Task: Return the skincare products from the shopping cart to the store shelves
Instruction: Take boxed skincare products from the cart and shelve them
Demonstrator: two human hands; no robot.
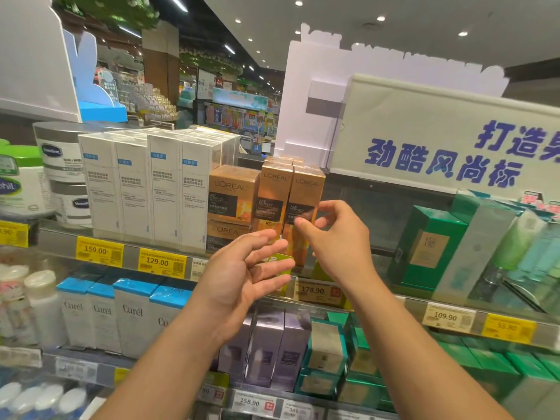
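The person stands before the store shelves and both hands are raised in front of the top shelf (394, 253), where two tall gold L'Oréal boxes (289, 201) stand upright side by side, just right of a wider gold box (231, 195) stacked on another. The left hand (242, 274) is open with straight fingers, palm turned up, just below the tall boxes and holding nothing. The right hand (336, 234) has loosely bent fingers near the front of the right tall box; whether it touches the box I cannot tell.
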